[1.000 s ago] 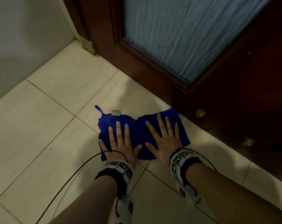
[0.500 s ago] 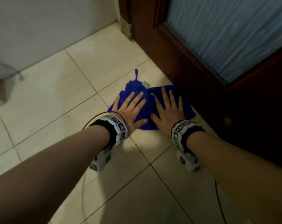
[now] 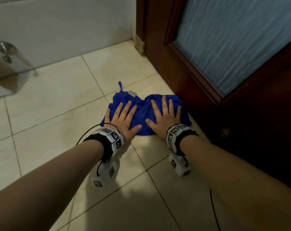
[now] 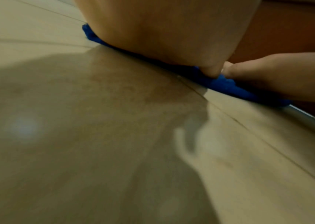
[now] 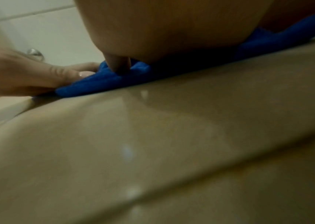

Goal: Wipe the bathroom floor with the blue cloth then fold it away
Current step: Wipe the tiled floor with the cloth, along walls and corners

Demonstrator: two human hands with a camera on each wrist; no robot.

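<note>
The blue cloth [image 3: 144,112] lies spread on the cream floor tiles [image 3: 58,105], its right edge close to the brown door. A small loop and a pale tag stick out at its far side. My left hand [image 3: 123,116] presses flat on the cloth's left half with fingers straight and spread. Beside it, my right hand [image 3: 164,114] presses flat on the right half the same way. In the left wrist view the palm [image 4: 162,30] sits on the cloth [image 4: 227,87]. From the right wrist the cloth [image 5: 102,80] bunches slightly under the thumb.
A dark wooden door [image 3: 241,105] with a frosted glass panel [image 3: 233,39] stands just right of the cloth. A white wall [image 3: 58,27] closes the far side. A metal knob [image 3: 4,46] shows at far left. Black cables trail from both wristbands across the tiles.
Both hands have stayed flat on the cloth while sliding it along the floor by the door. The head view has swung left, showing more wall and the knob.
</note>
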